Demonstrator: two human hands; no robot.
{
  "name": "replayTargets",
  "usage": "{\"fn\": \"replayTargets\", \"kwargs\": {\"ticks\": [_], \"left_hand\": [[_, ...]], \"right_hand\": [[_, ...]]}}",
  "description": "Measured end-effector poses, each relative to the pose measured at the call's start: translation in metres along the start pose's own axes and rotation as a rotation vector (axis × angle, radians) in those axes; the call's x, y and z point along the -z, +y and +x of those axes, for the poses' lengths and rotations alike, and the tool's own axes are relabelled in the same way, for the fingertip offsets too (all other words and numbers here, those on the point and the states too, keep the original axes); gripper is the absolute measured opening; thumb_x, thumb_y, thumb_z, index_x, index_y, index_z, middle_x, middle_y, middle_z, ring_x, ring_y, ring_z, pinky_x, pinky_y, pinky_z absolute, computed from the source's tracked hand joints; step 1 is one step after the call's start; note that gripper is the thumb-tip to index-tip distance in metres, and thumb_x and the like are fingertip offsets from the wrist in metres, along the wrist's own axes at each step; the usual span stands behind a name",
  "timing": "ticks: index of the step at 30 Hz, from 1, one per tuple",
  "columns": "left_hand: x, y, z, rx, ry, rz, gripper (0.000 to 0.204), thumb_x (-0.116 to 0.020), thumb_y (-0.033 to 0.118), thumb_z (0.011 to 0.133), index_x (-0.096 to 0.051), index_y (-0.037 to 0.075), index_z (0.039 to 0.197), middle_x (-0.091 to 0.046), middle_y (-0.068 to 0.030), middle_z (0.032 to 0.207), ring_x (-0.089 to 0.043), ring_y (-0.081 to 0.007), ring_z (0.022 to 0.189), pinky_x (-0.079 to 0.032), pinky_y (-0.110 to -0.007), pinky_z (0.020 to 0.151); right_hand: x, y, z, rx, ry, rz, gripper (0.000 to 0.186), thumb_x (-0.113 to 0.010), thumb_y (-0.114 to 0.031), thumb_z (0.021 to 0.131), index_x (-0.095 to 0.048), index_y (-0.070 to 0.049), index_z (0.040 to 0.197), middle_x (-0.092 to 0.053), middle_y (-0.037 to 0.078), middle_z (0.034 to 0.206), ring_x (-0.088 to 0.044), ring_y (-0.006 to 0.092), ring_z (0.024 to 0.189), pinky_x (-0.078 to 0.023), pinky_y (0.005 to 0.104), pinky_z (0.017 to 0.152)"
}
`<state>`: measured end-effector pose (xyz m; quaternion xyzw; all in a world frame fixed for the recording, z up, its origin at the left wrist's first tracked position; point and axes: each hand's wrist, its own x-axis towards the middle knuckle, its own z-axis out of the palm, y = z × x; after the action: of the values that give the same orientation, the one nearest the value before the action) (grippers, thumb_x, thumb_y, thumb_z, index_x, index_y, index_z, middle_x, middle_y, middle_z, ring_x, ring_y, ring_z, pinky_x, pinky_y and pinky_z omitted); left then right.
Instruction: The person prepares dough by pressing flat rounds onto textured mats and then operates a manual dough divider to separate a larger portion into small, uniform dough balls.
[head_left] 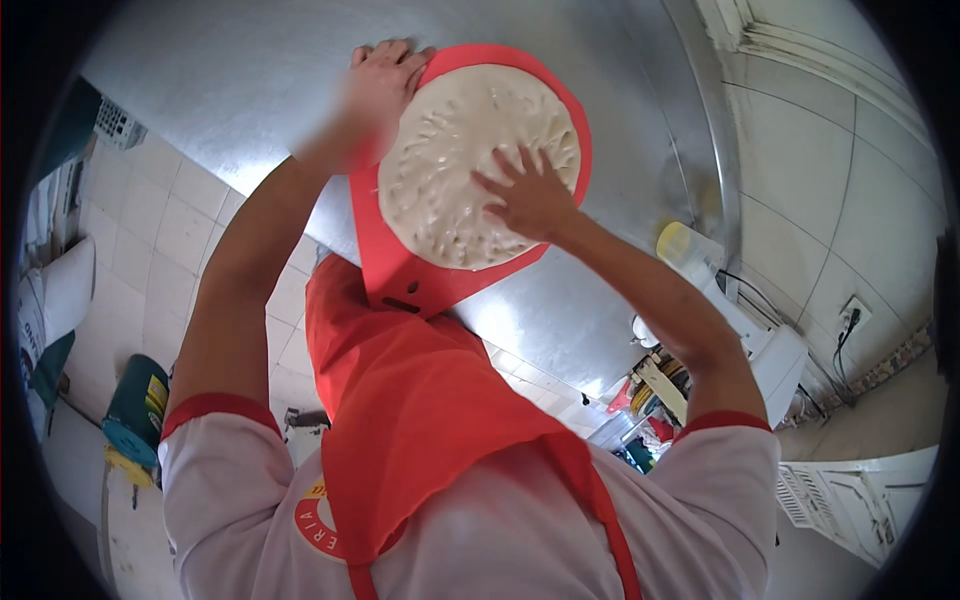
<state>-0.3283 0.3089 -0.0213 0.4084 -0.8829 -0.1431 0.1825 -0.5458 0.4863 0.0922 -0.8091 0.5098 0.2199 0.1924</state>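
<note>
A round, pale sheet of dough point(450, 135) dimpled all over lies on a red board point(430, 290) with slots in its handle, on a steel table. My left hand point(385, 85) rests at the board's upper-left edge, its fingers apart and slightly bent; the wrist is blurred. On the dough, right of centre, my right hand point(525, 195) has its fingers spread, fingertips touching the surface. The handle end points down toward my red apron point(410, 380).
The steel table point(200, 70) meets a tiled wall at right, where a white appliance point(760, 360), a yellow-lidded container point(680, 240) and cords sit. Tiled floor shows at left, with a green container point(135, 410), white sacks point(60, 290) and a grey crate point(118, 122).
</note>
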Motion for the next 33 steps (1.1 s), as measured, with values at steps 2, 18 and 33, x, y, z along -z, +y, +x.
{"fn": "replayTargets", "kwargs": {"ticks": [2, 18, 33], "left_hand": [[0.003, 0.001, 0.003, 0.005, -0.014, 0.018, 0.032, -0.048, 0.028, 0.097, -0.06, 0.023, 0.126, -0.057, -0.0044, 0.105, -0.054, -0.0204, 0.107, -0.038, -0.044, 0.088], [-0.008, -0.001, 0.003, -0.031, 0.106, 0.002, 0.036, -0.052, 0.022, 0.09, -0.062, 0.026, 0.124, -0.061, -0.0056, 0.103, -0.058, -0.0219, 0.104, -0.04, -0.042, 0.087], [0.036, 0.163, -0.031, -0.373, -0.182, 0.005, 0.072, -0.05, 0.059, 0.087, -0.041, 0.018, 0.145, -0.03, -0.0155, 0.154, -0.025, -0.0417, 0.142, -0.021, -0.051, 0.117]], "right_hand": [[0.014, 0.0, 0.018, 0.066, 0.067, -0.01, 0.067, -0.052, -0.052, 0.092, -0.025, -0.036, 0.151, -0.006, 0.017, 0.16, -0.008, 0.0509, 0.143, -0.016, 0.0698, 0.109], [-0.021, -0.101, 0.048, -0.178, 0.234, 0.162, 0.067, -0.055, -0.051, 0.09, -0.03, -0.034, 0.149, -0.011, 0.015, 0.16, -0.012, 0.0512, 0.142, -0.013, 0.0766, 0.104], [-0.068, -0.092, 0.0, -1.02, 0.414, 0.464, 0.066, -0.042, -0.046, 0.097, -0.018, -0.023, 0.154, -0.002, 0.021, 0.159, -0.006, 0.0483, 0.144, -0.007, 0.06, 0.116]]}}
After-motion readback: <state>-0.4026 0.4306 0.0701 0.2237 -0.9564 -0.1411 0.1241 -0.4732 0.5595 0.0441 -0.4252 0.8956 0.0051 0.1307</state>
